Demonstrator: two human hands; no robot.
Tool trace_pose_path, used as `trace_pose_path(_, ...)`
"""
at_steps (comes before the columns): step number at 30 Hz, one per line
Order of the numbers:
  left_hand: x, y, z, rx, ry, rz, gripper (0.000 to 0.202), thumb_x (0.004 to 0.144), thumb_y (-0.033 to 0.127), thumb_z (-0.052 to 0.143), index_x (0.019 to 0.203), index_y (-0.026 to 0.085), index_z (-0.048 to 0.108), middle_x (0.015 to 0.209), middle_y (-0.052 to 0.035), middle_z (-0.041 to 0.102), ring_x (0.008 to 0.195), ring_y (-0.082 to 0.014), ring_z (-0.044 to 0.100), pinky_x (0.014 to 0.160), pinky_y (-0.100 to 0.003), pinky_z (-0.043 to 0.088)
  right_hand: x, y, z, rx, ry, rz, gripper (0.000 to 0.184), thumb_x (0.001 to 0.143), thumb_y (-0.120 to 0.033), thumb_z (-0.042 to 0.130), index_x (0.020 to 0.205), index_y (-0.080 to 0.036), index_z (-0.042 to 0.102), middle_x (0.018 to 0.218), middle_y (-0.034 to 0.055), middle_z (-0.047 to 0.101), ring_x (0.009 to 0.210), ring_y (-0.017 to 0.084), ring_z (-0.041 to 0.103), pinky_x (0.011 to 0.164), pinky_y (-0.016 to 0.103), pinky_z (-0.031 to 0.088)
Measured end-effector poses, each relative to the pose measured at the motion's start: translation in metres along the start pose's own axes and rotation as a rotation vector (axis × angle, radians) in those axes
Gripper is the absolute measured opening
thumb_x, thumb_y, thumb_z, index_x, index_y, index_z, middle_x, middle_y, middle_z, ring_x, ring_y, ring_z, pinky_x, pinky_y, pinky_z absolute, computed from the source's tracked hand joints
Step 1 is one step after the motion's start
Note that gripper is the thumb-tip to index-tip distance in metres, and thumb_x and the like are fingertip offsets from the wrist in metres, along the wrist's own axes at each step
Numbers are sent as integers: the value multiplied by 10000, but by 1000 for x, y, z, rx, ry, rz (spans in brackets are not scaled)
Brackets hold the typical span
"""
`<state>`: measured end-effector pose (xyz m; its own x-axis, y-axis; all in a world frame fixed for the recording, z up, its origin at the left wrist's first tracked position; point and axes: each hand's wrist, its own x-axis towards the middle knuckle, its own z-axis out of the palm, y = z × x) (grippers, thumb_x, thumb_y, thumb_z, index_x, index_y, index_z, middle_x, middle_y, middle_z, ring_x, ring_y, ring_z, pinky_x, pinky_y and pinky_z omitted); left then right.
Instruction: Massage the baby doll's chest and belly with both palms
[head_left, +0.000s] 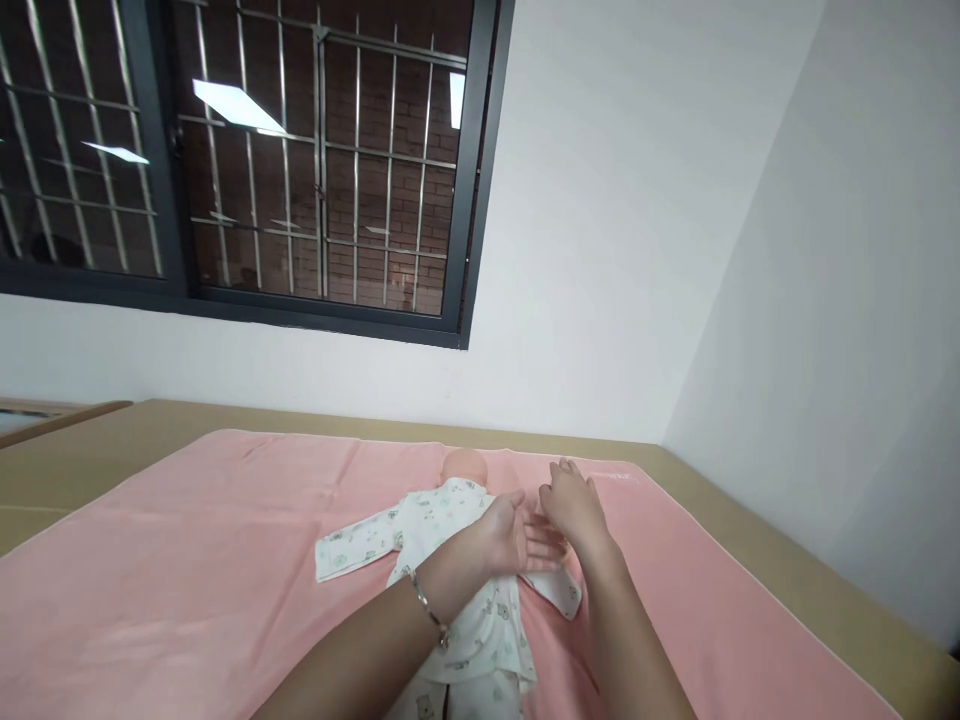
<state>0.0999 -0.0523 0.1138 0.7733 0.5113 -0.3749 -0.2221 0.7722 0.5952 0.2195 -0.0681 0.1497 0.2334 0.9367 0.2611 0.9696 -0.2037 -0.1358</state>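
The left hand (511,540) lay open across the chest of a baby doll (463,468). Its fingers were straight and pointed sideways toward the right hand (574,508), and it gripped nothing. A thin bracelet (427,603) circled the left wrist. The right hand was also open and flat, palm down and fingers stretched away from the person, just beside the doll's shoulder. The left fingertips reached the base of the right hand, though whether they touched could not be told.

The doll lay on its back with its bare head pointing toward the wall (615,250). It wore a white printed romper (427,525), with one empty-looking sleeve (349,552) spread out flat to the side. It rested near the far middle of a pink blanket (187,560), which covered most of a tan mattress (90,450). Above, a dark-framed window (300,160) with metal bars was set in the white wall.
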Motion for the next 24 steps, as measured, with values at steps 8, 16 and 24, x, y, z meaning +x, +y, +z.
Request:
trace_pose_path(8,-92,11,11,-157,20,315,480,979,420,250,1128,95,570,1042,-154,669,996,-253,653,952,-395,462,-46,-65,-5,284,22,-325,536,986,-383,289,1426,-112,433,1503,141,369,1414,255,302,1147,441,289)
trace_pose_path(16,-177,10,23,-133,-22,588,486,935,470,439,1276,141,548,1411,-124,502,1353,-258,419,1157,-368,290,-113,-105,2,431,614,-682,539,971,-292,366,1490,-157,321,1501,106,376,1384,265,360,1117,475,376)
trace_pose_path(24,-167,12,19,-134,20,809,383,947,395,427,1159,168,650,1381,-103,542,1371,-228,398,1175,-349,254,-134,-105,-13,547,583,-893,428,965,-519,359,1099,-211,624,1446,92,465,1336,295,429,1049,469,448)
